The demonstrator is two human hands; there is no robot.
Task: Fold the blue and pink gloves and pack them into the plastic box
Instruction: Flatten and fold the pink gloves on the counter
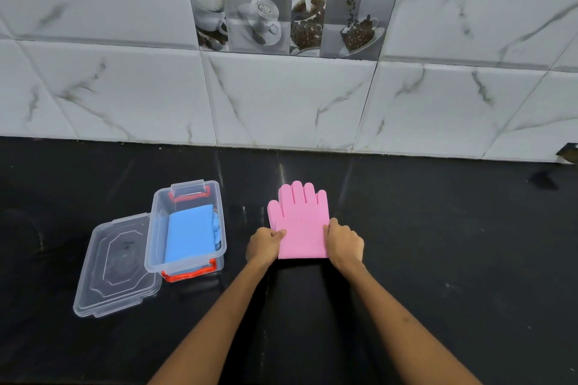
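Our two forearms reach in from the bottom edge over the black countertop [438,244]. Nearest on the left, the clear lid [117,266] lies flat on the counter, its right edge tucked under the side of the plastic box [187,194]. Our left hand [265,243] pinches the left edge of the pink glove [301,222] near its cuff, thumb on top. Our right hand [344,242] pinches the right edge the same way, thumb on top, remaining fingers curled. The pink glove lies flat on the counter between our hands, cuff towards us, fingers pointing at the wall. The plastic box sits open, well apart to the left of the pink glove, red latches at its near and far ends. The blue glove [190,233] lies folded inside it. Beyond, a marble-patterned tiled wall [281,97] with a coffee-cup tile panel [291,0]
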